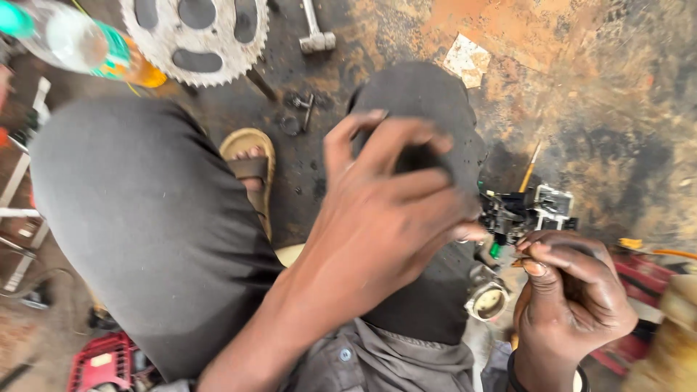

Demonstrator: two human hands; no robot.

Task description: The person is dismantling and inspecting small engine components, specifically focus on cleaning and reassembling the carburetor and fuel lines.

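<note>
The small black mechanical part (524, 212), with a pale squarish block at its far end, sits between your two hands, just above your right knee. Your left hand (385, 210) reaches across to it, fingers curled and spread, the thumb tip at the part's near edge; whether that grip actually closes on the part you cannot tell, since the hand hides the contact. Your right hand (570, 290) lies just below the part, its grip closed, fingertips pinched together on something small and thin that is too blurred to name. Just beside that grip, toward your body, a round metal cylinder piece (486, 297) rests against your dark trouser leg (428, 101). Beyond the part a thin yellow-handled tool (528, 173) lies on the stained, oily floor (581, 87). Farther from both grips, past your other knee and sandalled foot (250, 170), you see a large toothed sprocket (194, 36), a plastic bottle (80, 43) and a small hammer (314, 29).
</note>
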